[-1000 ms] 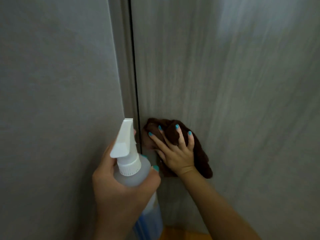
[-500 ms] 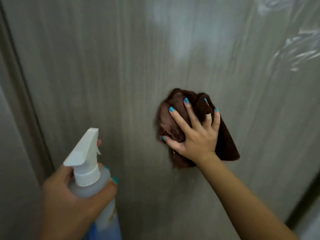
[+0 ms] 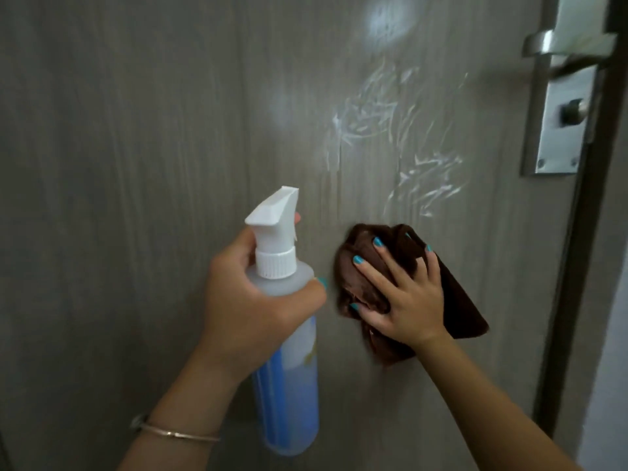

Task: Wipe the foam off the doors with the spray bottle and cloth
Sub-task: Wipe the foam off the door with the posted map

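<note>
Left hand (image 3: 258, 300) wraps neck of spray bottle (image 3: 287, 368) at lower centre of frame, nozzle aimed at grey wood-grain door (image 3: 136, 130). Bottle part full, rigid plastic, likely slick if wet; neck below trigger is sure hold. Right hand (image 3: 404, 300), fingers spread, presses bunched brown cloth (image 3: 360, 266) flat on door; soft, pliable. White foam streaks (image 3: 390, 130) above cloth, unwiped. Metal door handle (image 3: 560, 62) upper right.
</note>
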Tool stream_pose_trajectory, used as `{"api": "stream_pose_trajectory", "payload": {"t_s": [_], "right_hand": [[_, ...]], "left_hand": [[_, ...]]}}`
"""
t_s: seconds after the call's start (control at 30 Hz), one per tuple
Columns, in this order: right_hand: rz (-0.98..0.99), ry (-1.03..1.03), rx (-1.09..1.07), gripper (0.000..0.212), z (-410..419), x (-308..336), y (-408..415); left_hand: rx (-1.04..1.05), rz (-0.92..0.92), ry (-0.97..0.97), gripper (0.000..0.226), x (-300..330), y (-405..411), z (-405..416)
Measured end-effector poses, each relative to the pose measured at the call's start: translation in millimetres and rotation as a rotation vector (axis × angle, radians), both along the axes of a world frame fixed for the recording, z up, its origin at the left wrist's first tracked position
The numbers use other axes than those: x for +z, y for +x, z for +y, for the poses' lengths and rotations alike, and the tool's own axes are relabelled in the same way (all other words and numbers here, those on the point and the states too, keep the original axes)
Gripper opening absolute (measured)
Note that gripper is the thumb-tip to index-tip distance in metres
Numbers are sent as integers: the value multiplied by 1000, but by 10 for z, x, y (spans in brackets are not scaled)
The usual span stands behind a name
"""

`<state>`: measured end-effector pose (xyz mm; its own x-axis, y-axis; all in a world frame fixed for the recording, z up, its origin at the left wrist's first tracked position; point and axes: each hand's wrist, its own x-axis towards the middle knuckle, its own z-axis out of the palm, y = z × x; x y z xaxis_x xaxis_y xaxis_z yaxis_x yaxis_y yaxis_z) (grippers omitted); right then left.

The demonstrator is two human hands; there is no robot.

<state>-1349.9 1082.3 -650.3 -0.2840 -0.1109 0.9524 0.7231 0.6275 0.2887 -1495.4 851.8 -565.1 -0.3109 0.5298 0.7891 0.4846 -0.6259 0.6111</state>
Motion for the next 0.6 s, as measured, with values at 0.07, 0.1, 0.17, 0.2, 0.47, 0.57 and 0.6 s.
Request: {"api": "stream_pose_trajectory", "payload": {"t_s": [0.07, 0.1, 0.17, 0.2, 0.47, 0.57, 0.6], "right_hand": [[79, -43, 0, 56, 74, 0, 97], [139, -73, -17, 56, 113, 25, 132], [257, -132, -57, 61, 178, 102, 182], [293, -149, -67, 63, 196, 136, 199], [45, -8, -29, 64, 220, 91, 374], [1, -15, -15, 63, 236, 81, 421], [3, -20, -13, 64, 232, 79, 420]], "left_hand": [[-37, 20, -6, 52, 124, 99, 71], [-54, 27, -13, 51, 173, 128, 111], [-99, 21, -31, 52, 256, 173, 191], [-117, 13, -38, 52, 287, 189, 231], [-121, -13, -50, 41, 434, 368, 593], [-137, -13, -48, 43, 608, 434, 744], [-149, -20, -51, 43, 659, 447, 799]]}}
